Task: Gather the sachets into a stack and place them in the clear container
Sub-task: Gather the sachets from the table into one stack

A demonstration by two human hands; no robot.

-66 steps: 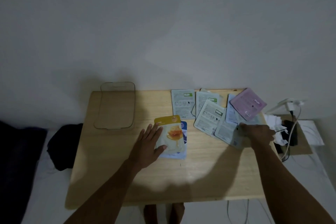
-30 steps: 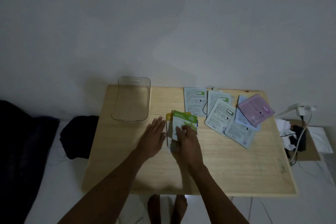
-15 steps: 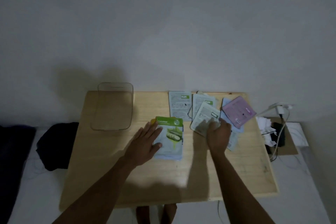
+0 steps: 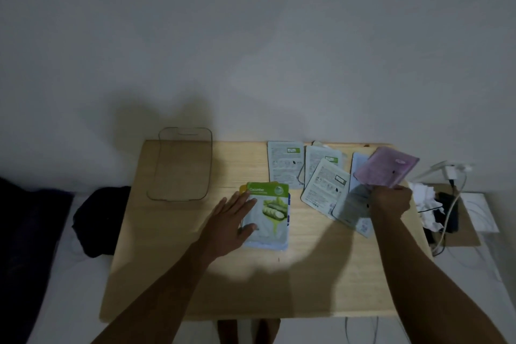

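A small stack of sachets (image 4: pixel 272 213) lies mid-table with a green cucumber sachet on top. My left hand (image 4: pixel 230 220) rests flat on its left side, fingers spread. To the right, several pale sachets (image 4: pixel 324 184) lie fanned out face down. My right hand (image 4: pixel 389 201) grips the lower edge of a pink sachet (image 4: pixel 386 167), which is tilted up off the others. The clear container (image 4: pixel 181 163) stands empty at the table's back left.
The wooden table (image 4: pixel 173 254) stands against a white wall. A dark cloth (image 4: pixel 102 218) lies off its left edge. On the right side sit crumpled white paper (image 4: pixel 424 198), a charger and cables (image 4: pixel 452 190) on a low board.
My right hand has moved right, from the pale sachets to the pink sachet, and has lifted its edge. My left hand stays on the stack.
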